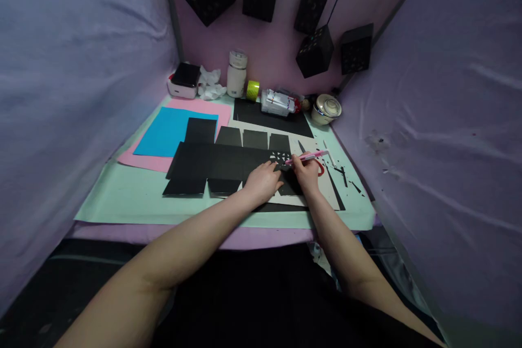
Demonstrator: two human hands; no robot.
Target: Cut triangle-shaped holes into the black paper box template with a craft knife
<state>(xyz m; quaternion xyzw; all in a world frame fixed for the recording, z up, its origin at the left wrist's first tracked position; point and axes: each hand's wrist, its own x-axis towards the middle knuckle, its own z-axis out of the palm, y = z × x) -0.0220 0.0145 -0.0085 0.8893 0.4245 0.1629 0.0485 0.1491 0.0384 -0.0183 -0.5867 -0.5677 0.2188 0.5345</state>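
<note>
- Lying flat on the pale green mat (122,196), an unfolded black card box net (216,160) with square panels and flaps was taken as the landmark.
- The left hand (263,180) was pressed palm-down on the net's right end, fingers spread and grasping nothing.
- The right hand (306,171) was closed around a slim pink craft knife (305,157), just right of the left hand; the knife's tip was pointed at the net's right panel.
- Small triangular cut-outs (279,155) were seen in that panel, just beside the knife tip.
- A sheet of blue paper (165,133) on pink paper (204,107) was partly covered by the net's upper left corner.
- Black paper scraps (346,176) were scattered to the right of the net.
- Behind the net, a white cylindrical bottle (236,75), a yellow tape roll (253,90) and a round lidded tin (326,109) were stood by the wall.
- Black perforated cubes (316,50) were hung above, well apart from the net.
</note>
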